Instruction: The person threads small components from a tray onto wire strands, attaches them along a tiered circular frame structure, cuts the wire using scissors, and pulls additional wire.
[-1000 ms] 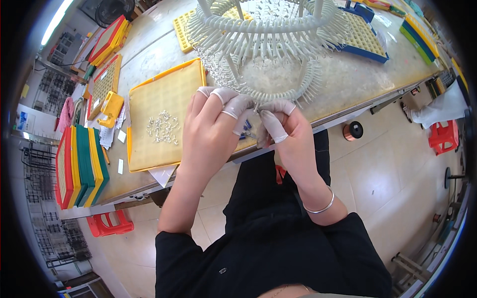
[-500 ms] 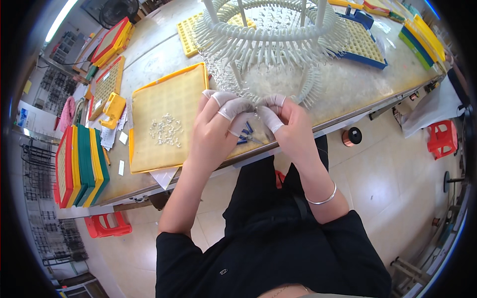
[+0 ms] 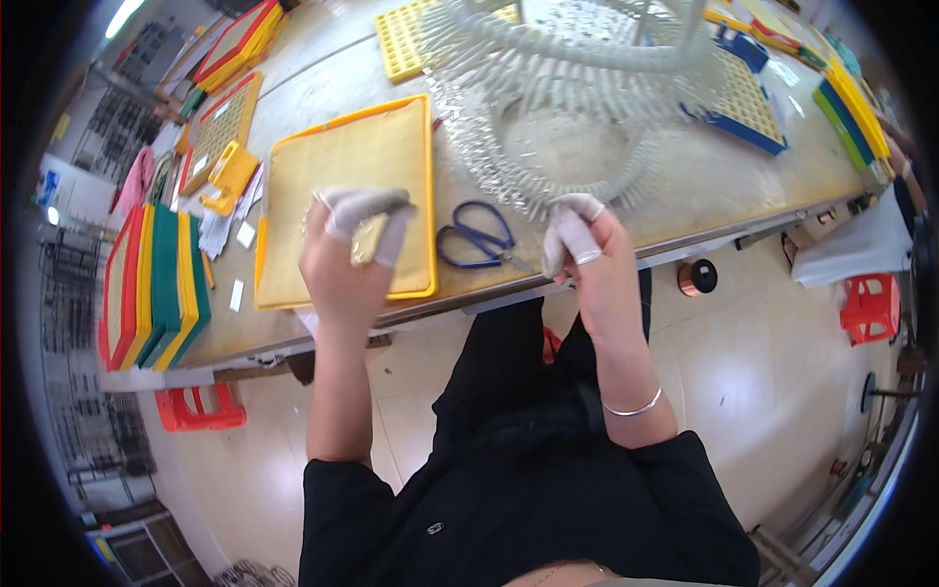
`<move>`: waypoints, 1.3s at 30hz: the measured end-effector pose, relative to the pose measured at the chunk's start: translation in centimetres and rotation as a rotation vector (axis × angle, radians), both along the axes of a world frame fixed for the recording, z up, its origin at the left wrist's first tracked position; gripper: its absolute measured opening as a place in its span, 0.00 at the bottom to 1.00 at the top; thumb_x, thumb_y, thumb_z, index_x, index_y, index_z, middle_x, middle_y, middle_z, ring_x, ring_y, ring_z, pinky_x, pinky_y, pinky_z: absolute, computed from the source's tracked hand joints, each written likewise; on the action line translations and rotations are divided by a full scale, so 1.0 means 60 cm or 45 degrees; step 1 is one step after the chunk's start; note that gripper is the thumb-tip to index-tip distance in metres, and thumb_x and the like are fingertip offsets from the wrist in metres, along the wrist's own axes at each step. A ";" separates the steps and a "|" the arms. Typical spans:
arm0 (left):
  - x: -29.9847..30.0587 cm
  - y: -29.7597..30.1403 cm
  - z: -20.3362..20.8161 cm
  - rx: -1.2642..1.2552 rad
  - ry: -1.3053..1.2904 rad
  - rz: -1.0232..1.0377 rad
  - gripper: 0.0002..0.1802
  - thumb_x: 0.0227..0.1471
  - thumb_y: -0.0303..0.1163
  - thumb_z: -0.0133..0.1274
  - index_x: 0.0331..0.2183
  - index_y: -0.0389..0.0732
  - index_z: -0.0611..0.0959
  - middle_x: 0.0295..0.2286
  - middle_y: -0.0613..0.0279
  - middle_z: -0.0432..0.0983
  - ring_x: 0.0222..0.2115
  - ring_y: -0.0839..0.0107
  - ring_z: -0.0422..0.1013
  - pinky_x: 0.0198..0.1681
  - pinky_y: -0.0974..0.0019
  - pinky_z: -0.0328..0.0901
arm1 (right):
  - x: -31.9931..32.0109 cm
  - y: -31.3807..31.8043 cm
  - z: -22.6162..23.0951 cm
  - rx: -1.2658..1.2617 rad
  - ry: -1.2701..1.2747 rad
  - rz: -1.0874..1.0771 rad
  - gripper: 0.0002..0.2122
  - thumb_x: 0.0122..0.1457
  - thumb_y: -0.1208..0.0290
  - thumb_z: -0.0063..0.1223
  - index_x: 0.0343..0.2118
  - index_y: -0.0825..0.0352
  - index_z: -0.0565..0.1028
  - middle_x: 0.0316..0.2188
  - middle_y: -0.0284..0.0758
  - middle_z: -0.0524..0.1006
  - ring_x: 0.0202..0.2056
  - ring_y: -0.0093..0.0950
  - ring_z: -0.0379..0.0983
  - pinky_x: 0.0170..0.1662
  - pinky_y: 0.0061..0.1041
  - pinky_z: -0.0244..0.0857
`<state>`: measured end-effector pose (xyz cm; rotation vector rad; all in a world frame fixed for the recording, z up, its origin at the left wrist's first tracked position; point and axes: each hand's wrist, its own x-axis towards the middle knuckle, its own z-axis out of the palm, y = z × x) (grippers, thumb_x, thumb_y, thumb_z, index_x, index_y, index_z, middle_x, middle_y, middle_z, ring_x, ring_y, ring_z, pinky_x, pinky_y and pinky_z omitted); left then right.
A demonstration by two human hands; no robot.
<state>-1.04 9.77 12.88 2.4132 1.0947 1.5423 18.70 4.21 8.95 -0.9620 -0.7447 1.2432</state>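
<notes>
we're likely fetching, left hand across the yellow-rimmed rectangular tray's front edge, right hand apart, grips unclear, careful pinch needed next.

At my bench's near left corner I have a stack of flat red, yellow and green trays, a small white rectangular card just beside it. Behind it sits a yellow plastic holder. Toward the right edge I see stacked yellow, blue and green trays. On the pale tiled floor stands a spool of copper-coloured wire; a red plastic stool is below the near left corner.
</notes>
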 end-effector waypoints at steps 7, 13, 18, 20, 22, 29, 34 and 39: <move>-0.117 0.043 -0.053 -0.492 0.543 0.488 0.06 0.39 0.25 0.57 0.26 0.40 0.82 0.26 0.57 0.71 0.33 0.60 0.65 0.38 0.62 0.62 | 0.000 -0.005 0.001 0.013 0.133 0.046 0.05 0.59 0.71 0.45 0.34 0.66 0.69 0.16 0.27 0.68 0.18 0.15 0.63 0.21 0.13 0.54; -0.107 0.054 -0.080 -0.451 0.747 0.478 0.06 0.39 0.24 0.56 0.26 0.39 0.81 0.25 0.56 0.71 0.33 0.59 0.65 0.38 0.61 0.62 | -0.005 -0.008 0.001 0.028 0.158 0.067 0.05 0.59 0.71 0.45 0.34 0.66 0.69 0.16 0.27 0.67 0.17 0.15 0.62 0.21 0.13 0.54; -0.067 0.038 -0.051 -0.606 0.315 0.281 0.07 0.42 0.24 0.56 0.29 0.35 0.77 0.27 0.57 0.73 0.30 0.66 0.68 0.35 0.66 0.63 | -0.005 -0.015 0.007 0.028 0.127 0.058 0.06 0.59 0.71 0.45 0.35 0.68 0.69 0.15 0.27 0.66 0.18 0.15 0.61 0.22 0.13 0.54; -0.019 0.011 -0.027 -0.603 0.186 0.098 0.07 0.41 0.23 0.56 0.28 0.37 0.78 0.27 0.58 0.73 0.29 0.65 0.68 0.34 0.66 0.64 | -0.007 -0.018 0.008 0.023 0.100 0.020 0.07 0.59 0.71 0.44 0.36 0.69 0.69 0.15 0.27 0.66 0.18 0.15 0.61 0.23 0.13 0.54; 0.016 -0.011 -0.010 -0.604 0.058 -0.086 0.08 0.39 0.21 0.57 0.27 0.38 0.78 0.26 0.58 0.73 0.28 0.65 0.69 0.32 0.66 0.64 | -0.014 -0.019 0.008 0.038 0.078 0.045 0.08 0.59 0.72 0.44 0.39 0.70 0.69 0.16 0.27 0.67 0.19 0.15 0.62 0.24 0.13 0.55; 0.076 -0.024 -0.009 -0.004 0.044 -0.353 0.13 0.35 0.20 0.60 0.29 0.37 0.78 0.26 0.59 0.74 0.28 0.61 0.69 0.31 0.65 0.65 | -0.014 -0.018 0.021 0.021 0.040 0.141 0.07 0.56 0.74 0.50 0.36 0.70 0.70 0.22 0.27 0.71 0.22 0.13 0.64 0.26 0.12 0.59; 0.081 -0.023 -0.007 -0.070 0.041 -0.421 0.14 0.35 0.20 0.60 0.30 0.37 0.78 0.26 0.59 0.74 0.28 0.62 0.69 0.31 0.65 0.65 | -0.011 -0.019 0.031 -0.036 -0.004 0.103 0.06 0.58 0.74 0.46 0.35 0.71 0.70 0.18 0.28 0.68 0.19 0.15 0.63 0.25 0.15 0.58; 0.075 -0.025 -0.007 -0.200 0.050 -0.372 0.13 0.33 0.21 0.61 0.28 0.39 0.79 0.27 0.62 0.73 0.30 0.64 0.68 0.32 0.66 0.64 | -0.010 -0.019 0.023 -0.023 -0.003 0.102 0.06 0.58 0.74 0.47 0.35 0.71 0.70 0.19 0.27 0.69 0.20 0.14 0.63 0.25 0.14 0.58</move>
